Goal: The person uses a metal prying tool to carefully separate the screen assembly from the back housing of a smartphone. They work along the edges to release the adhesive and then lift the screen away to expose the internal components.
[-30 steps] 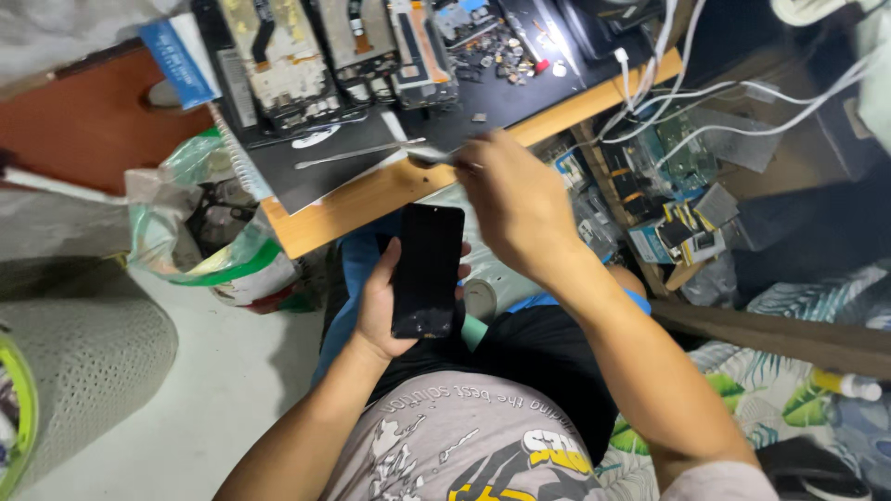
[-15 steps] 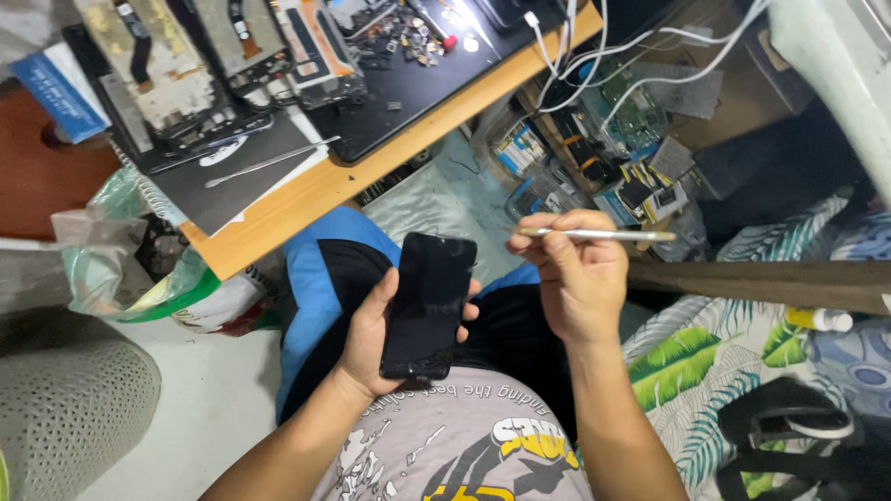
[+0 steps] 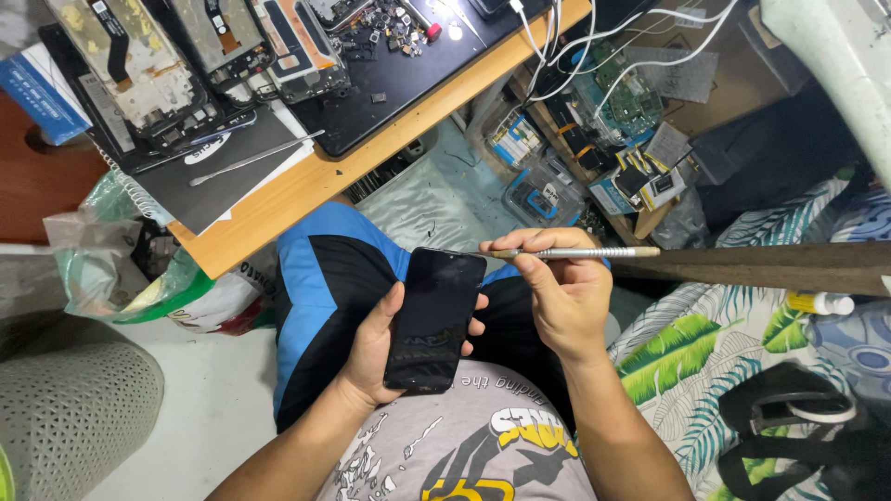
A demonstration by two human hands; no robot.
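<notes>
Head view: the left hand (image 3: 376,357) cradles a black phone (image 3: 434,318) from beneath, fingers curled round both long edges, screen up, over the lap just below the edge of the wooden worktop (image 3: 306,190). Its grip is closed on the phone. The right hand (image 3: 561,292) pinches a slim metal pry tool (image 3: 571,252) between thumb and fingertips, closed round the shaft, its thin tip lying at the phone's top right corner; whether it touches the seam I cannot tell.

To do this well, I judge the tip should meet the seam at a shallow angle with light pressure, the left hand bracing the phone so it neither twists nor slips.
</notes>
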